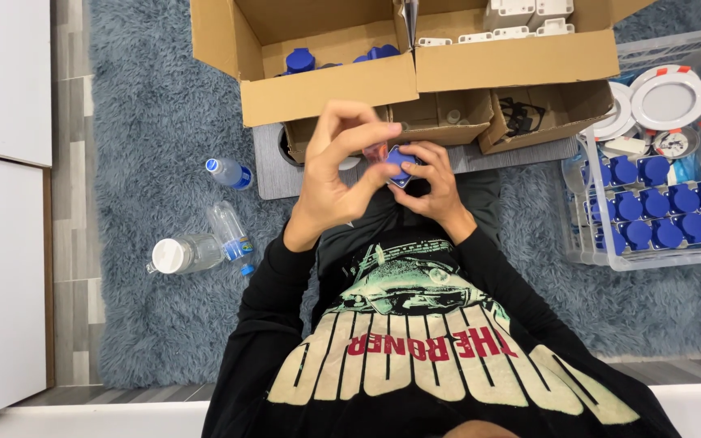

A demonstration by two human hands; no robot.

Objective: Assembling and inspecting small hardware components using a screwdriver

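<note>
A small blue plastic socket part (pixel 400 165) is held between both hands in front of my chest. My right hand (pixel 433 182) grips it from below and the side. My left hand (pixel 336 165) is raised over it, fingertips pinching at its top where a small reddish piece (pixel 376 151) shows. Both arms wear black sleeves.
An open cardboard box (pixel 330 88) with blue parts and another box (pixel 521 61) with white parts lie ahead, smaller boxes below them. A clear plastic basket (pixel 590 235) at right holds several blue parts and round white fittings. Plastic bottles (pixel 204 247) lie on the grey rug at left.
</note>
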